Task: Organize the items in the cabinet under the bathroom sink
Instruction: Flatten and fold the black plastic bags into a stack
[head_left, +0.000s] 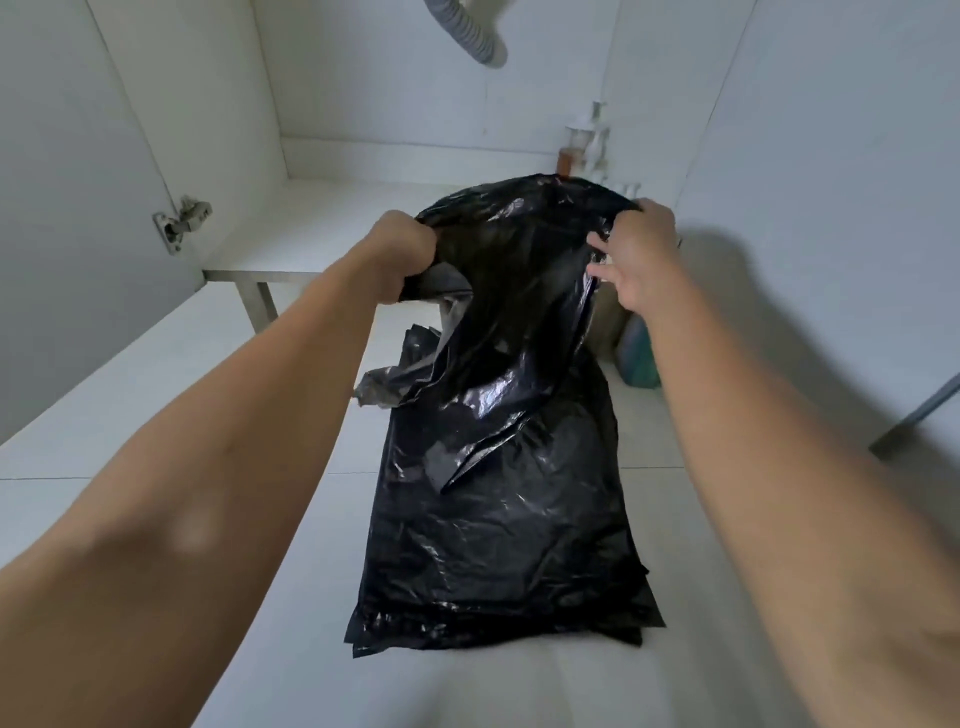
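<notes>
A large black plastic bag (498, 467) stretches from the white floor in front of me up toward the open cabinet. My left hand (400, 254) is clenched on the bag's upper left edge. At the upper right edge, my right hand (636, 249) pinches the bag, with its lower fingers spread. The bag's top is lifted between both hands and its lower part lies flat on the tiles. A second crumpled piece of black plastic (410, 364) sticks out at the left under the bag.
Inside the cabinet, several pale bottles (589, 143) stand at the back right. A teal bottle (639, 358) stands by my right forearm. A grey corrugated drain hose (467, 31) hangs from above. A door hinge (182, 221) is on the left wall.
</notes>
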